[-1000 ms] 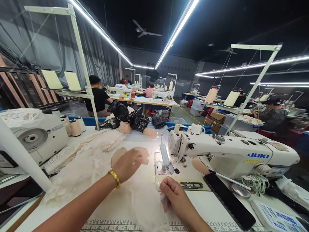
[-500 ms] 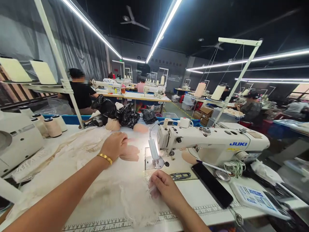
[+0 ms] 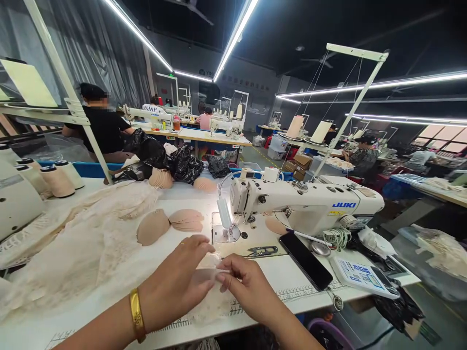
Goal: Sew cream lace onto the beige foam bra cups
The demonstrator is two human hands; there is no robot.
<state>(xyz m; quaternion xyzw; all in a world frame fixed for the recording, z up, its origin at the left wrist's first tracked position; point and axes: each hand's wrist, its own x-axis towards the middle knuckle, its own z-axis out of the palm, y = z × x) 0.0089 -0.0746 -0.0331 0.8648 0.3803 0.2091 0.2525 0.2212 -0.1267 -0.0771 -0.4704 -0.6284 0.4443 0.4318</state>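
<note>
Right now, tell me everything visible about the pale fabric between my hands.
The pale fabric looks thin and see-through. The right hand pinches its upper part; below, it drapes over the ruler strip. The left hand is beside it, but whether it grips is unclear. The hands hide part of its outline.

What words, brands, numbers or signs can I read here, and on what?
"JUKI": near sewing machine
"YIN", then blurred: back wall
Too small or blurred to read:
far sewing machine
white shirt
yellow sticker
white box
ruler numbers
green sign
</note>
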